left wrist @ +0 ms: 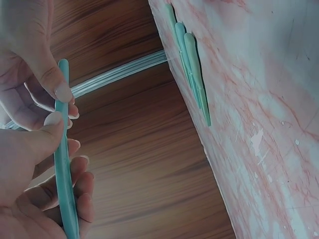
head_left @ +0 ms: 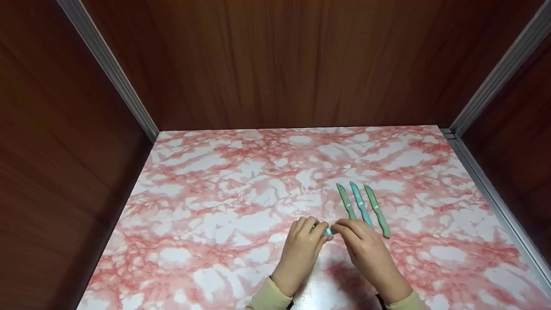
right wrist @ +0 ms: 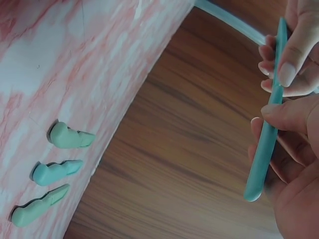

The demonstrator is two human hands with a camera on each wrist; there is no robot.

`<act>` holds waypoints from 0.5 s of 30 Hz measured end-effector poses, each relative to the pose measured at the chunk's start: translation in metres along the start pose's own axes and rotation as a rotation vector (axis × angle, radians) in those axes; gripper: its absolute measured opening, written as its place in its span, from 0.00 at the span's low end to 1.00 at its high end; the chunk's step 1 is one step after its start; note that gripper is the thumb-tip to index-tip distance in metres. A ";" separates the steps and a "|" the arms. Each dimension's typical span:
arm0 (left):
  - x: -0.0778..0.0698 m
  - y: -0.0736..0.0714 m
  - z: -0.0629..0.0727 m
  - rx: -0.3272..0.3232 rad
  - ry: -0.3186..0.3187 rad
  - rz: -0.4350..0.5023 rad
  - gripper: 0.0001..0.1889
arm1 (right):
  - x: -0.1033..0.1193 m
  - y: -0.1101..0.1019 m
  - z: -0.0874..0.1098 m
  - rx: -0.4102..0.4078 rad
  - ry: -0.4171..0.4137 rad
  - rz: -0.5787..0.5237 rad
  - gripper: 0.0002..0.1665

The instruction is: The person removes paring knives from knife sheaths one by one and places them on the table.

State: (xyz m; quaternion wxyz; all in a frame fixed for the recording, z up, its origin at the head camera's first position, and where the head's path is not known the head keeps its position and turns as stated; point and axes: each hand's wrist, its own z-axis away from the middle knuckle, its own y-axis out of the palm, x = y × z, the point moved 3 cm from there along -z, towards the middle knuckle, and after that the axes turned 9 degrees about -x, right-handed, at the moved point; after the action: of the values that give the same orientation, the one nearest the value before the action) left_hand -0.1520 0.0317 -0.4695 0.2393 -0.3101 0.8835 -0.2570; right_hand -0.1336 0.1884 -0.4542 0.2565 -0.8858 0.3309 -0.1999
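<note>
Both hands hold one teal knife (head_left: 328, 231) between them, raised over the table. My left hand (head_left: 301, 245) grips its blade end; this part runs down through the fingers in the left wrist view. The right hand (head_left: 368, 249) pinches it by the handle, whose rounded end (right wrist: 255, 191) shows in the right wrist view. The two thumbs lie close together along the knife (left wrist: 62, 164). Just beyond the right hand, three knives lie side by side: a green one (head_left: 345, 200), a blue one (head_left: 360, 202) and another green one (head_left: 377, 211), blades pointing away.
The table (head_left: 193, 206) has a red and white marbled top. Brown wood-grain panels (head_left: 280, 64) rise at its back and sides, with metal strips (head_left: 116, 73) at the corners. In the right wrist view the three lying knives are near the table edge (right wrist: 134, 94).
</note>
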 end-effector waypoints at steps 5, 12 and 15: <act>0.000 0.001 0.000 -0.003 -0.013 0.035 0.12 | 0.000 -0.001 0.000 0.006 0.012 -0.016 0.11; 0.000 0.001 0.000 -0.025 -0.021 0.031 0.12 | 0.002 0.000 -0.001 -0.022 0.015 -0.009 0.25; 0.000 0.000 0.000 -0.030 -0.020 0.027 0.12 | 0.002 -0.001 0.000 -0.004 0.023 -0.020 0.19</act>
State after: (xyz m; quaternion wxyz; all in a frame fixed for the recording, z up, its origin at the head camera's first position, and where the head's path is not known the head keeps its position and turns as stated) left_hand -0.1521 0.0317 -0.4701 0.2469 -0.3044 0.8889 -0.2373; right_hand -0.1322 0.1877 -0.4536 0.2491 -0.8872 0.3254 -0.2120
